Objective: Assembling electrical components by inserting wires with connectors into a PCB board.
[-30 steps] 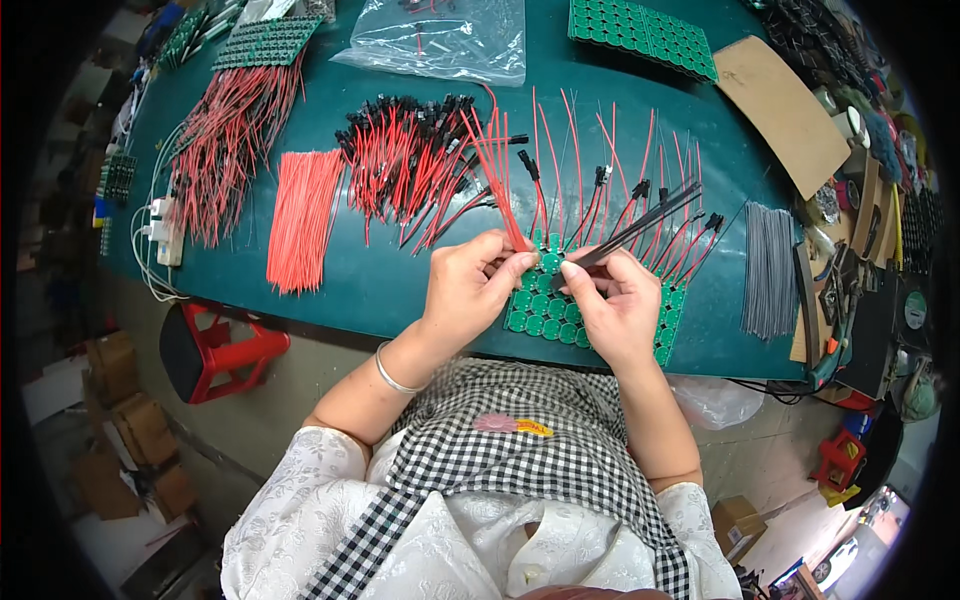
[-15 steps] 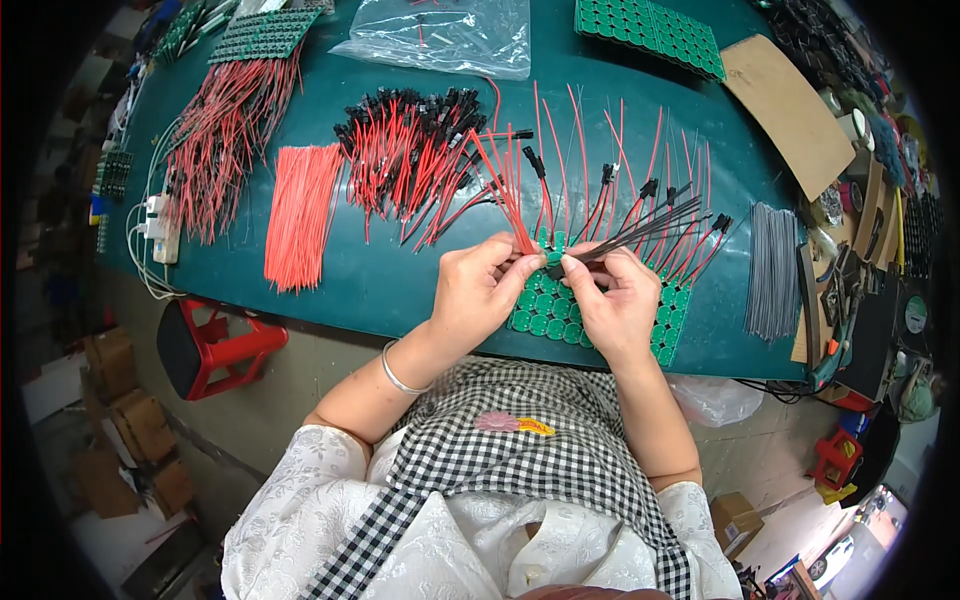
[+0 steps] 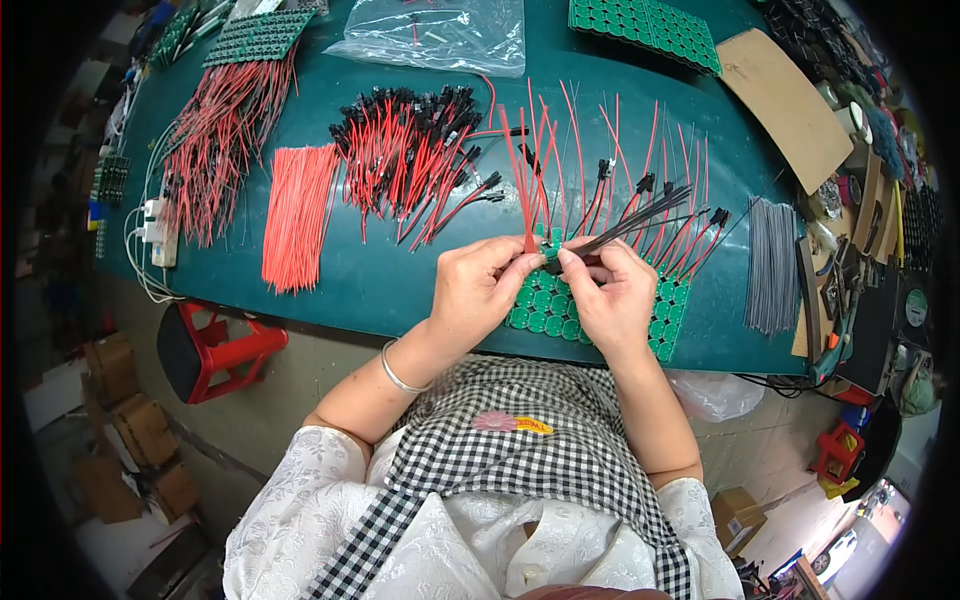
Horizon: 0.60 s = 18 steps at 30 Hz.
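My left hand (image 3: 487, 285) pinches a small bunch of red wires (image 3: 525, 190) that fan upward from its fingertips. Close beside it, my right hand (image 3: 613, 292) is closed on a bundle of black wires (image 3: 640, 222) slanting up to the right. Both sets of fingertips meet over a panel of round green circuit boards (image 3: 545, 312) at the table's near edge. Red and black leads with black connectors (image 3: 645, 184) stand along the panel's far side. The wire ends between my fingertips are too small to make out.
Left of my hands lie a pile of connector leads (image 3: 410, 150), a stack of red wires (image 3: 298, 220) and a white power strip (image 3: 160, 232). Grey wires (image 3: 772, 265) and cardboard (image 3: 785, 110) lie at the right. A plastic bag (image 3: 430, 35) and more green panels (image 3: 645, 32) lie farther back.
The red wires in my left hand have swung more upright. My right hand and its black wires have shifted very slightly; both hands stay over the panel.
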### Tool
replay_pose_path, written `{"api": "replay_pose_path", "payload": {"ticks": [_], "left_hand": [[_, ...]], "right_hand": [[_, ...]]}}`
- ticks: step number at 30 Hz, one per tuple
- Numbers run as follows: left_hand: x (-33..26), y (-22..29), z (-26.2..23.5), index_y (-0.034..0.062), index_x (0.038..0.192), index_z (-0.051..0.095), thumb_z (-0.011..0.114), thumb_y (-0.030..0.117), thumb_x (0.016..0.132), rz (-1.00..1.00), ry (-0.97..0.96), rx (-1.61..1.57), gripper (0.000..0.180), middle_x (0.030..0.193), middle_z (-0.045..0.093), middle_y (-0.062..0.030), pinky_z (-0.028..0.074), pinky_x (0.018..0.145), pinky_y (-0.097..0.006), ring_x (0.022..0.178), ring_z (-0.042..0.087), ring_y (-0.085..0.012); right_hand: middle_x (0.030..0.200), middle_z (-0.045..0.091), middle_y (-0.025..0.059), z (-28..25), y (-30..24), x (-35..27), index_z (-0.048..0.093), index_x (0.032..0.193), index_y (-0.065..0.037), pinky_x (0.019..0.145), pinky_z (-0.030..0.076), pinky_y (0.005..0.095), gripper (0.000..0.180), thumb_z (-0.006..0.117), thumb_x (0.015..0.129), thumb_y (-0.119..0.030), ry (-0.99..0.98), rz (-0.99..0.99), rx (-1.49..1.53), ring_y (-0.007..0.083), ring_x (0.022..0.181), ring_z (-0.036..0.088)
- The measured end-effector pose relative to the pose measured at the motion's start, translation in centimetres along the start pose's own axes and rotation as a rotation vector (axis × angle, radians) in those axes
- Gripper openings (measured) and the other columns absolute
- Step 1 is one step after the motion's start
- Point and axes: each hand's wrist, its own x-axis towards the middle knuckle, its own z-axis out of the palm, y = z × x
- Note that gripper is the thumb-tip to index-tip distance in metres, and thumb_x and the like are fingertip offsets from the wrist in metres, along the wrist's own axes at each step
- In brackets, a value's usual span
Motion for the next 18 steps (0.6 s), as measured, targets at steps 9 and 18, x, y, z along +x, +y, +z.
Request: {"api": "replay_pose_path", "payload": {"ticks": [9,18], "left_hand": [[-0.2,-0.1,0.5,-0.0029,0.106,0.074,0.075,0.000,0.086,0.023,0.087,-0.038,0.021,0.088,0.075,-0.0158,0.057,0.061,-0.028,0.070,0.073,-0.0173],[-0.6,2.1,0.1,-0.0052,0.110,0.072,0.071,-0.002,0.090,-0.135,-0.030,-0.253,0.020,0.086,0.076,-0.0109,0.055,0.057,-0.022,0.068,0.069,-0.0094]], "right_hand": [[0.090,0.070,0.0120,0.4,-0.4,0.5,0.070,0.104,0.003,0.060,0.059,0.0285,0.018,0.072,0.086,0.001,-0.063,-0.088,-0.137,0.0166,0.071,0.071],[0.093,0.072,0.0107,-1.9,0.7,0.0,0.071,0.093,0.006,0.067,0.061,0.0277,0.008,0.073,0.087,0.000,0.015,0.030,0.048,0.0147,0.078,0.072]]}}
